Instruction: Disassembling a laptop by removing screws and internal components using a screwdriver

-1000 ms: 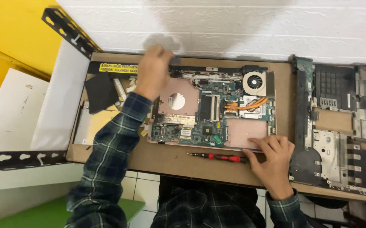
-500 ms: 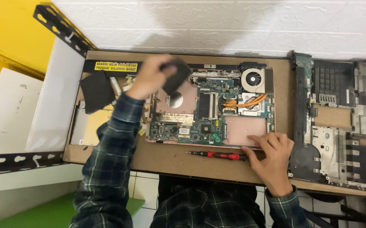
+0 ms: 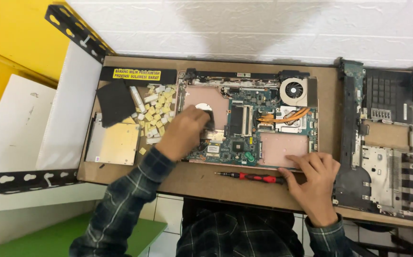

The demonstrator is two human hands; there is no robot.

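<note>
Our left hand (image 3: 183, 133) is closed on a small dark part (image 3: 208, 120) over the left of the open laptop board (image 3: 244, 128); we should lower it square and gently, while our right hand (image 3: 317, 178) lies flat, fingers spread, steadying the board's near edge beside the screwdriver (image 3: 250, 177); the brown table (image 3: 206, 183) sits against a white brick wall (image 3: 263, 28)

A brown wooden board (image 3: 206, 183) serves as the work surface, set against a white brick wall. On it lies an opened laptop base (image 3: 249, 123) with its circuit board bare. In front of that rests a red-and-black screwdriver (image 3: 251, 177). Left of the laptop base lie a flat metal drive (image 3: 113, 144), a black pad (image 3: 115, 102) and a heap of small pale keys (image 3: 154, 112). A dark laptop shell (image 3: 387, 138) lies at the right end.
</note>
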